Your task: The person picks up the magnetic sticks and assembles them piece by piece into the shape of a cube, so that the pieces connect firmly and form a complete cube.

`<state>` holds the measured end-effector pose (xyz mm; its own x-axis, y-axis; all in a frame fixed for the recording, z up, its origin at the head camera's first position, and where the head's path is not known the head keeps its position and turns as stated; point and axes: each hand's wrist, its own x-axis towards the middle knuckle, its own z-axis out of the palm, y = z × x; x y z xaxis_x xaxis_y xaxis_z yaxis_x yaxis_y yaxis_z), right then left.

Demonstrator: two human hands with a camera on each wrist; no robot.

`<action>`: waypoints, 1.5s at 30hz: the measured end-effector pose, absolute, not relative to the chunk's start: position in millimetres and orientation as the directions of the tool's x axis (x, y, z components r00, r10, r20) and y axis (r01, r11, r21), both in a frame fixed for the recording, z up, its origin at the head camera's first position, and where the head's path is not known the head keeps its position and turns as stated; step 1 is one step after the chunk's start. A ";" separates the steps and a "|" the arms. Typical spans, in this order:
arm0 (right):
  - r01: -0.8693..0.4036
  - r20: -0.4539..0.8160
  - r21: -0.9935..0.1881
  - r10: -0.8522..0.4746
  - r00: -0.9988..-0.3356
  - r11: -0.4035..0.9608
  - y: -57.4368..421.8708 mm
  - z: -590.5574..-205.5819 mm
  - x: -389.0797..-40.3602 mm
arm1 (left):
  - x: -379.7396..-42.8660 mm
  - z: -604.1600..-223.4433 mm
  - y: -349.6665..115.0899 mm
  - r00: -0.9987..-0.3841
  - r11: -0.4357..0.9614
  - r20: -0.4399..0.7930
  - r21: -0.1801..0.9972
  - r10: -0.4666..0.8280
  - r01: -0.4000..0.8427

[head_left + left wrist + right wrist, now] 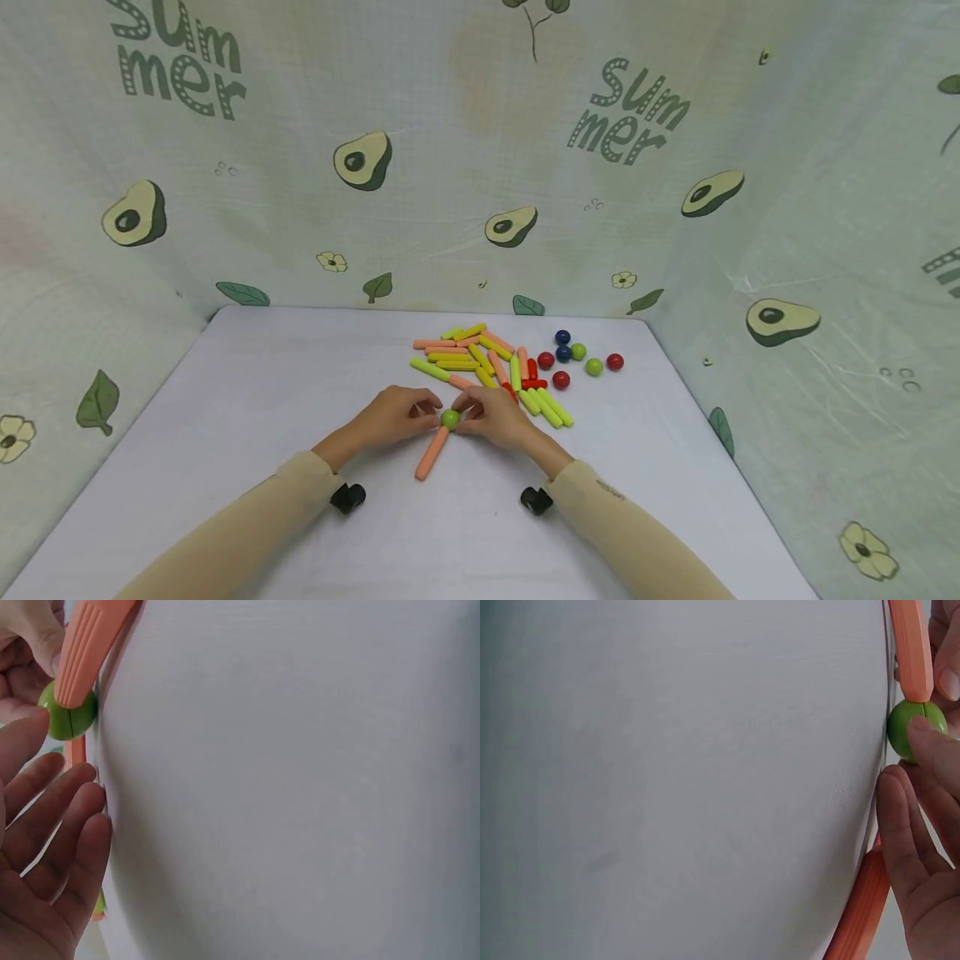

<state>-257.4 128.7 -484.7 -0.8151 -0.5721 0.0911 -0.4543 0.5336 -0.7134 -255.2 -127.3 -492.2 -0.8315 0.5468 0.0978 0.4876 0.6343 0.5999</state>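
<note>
A green ball (450,419) sits at the end of a salmon-orange stick (431,455), which slants toward the person on the white table. My right hand (497,417) pinches the ball, its thumb (934,754) lying over the green surface in the right wrist view. On the other side, my left hand (396,410) has its fingers loosely spread and apart from one another. Its thumb tip (26,735) is at the ball's edge in the left wrist view; whether it touches is hard to tell. The ball shows a thin seam beside the stick's end.
Behind the hands lie several yellow, lime, orange and red sticks (452,365) in a loose pile. To their right are red balls (561,380), dark blue balls (562,337) and more green balls (594,367). A printed cloth (435,233) hangs around the table (247,392).
</note>
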 end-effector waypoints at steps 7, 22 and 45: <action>-0.441 0.082 -0.723 -0.568 -0.819 0.531 123.8 -485.3 -257.9 | -255.6 -493.4 -123.3 -0.828 0.560 0.080 0.700 0.555 0.443; -0.456 0.122 -0.541 -0.471 -0.874 0.707 153.8 -458.3 -256.2 | -250.4 -492.2 -130.4 -0.861 0.614 0.065 0.674 0.505 0.411; -0.420 0.037 -0.389 -0.442 -0.896 0.820 164.9 -461.5 -253.3 | -250.9 -492.5 -132.4 -0.868 0.631 0.051 0.665 0.494 0.399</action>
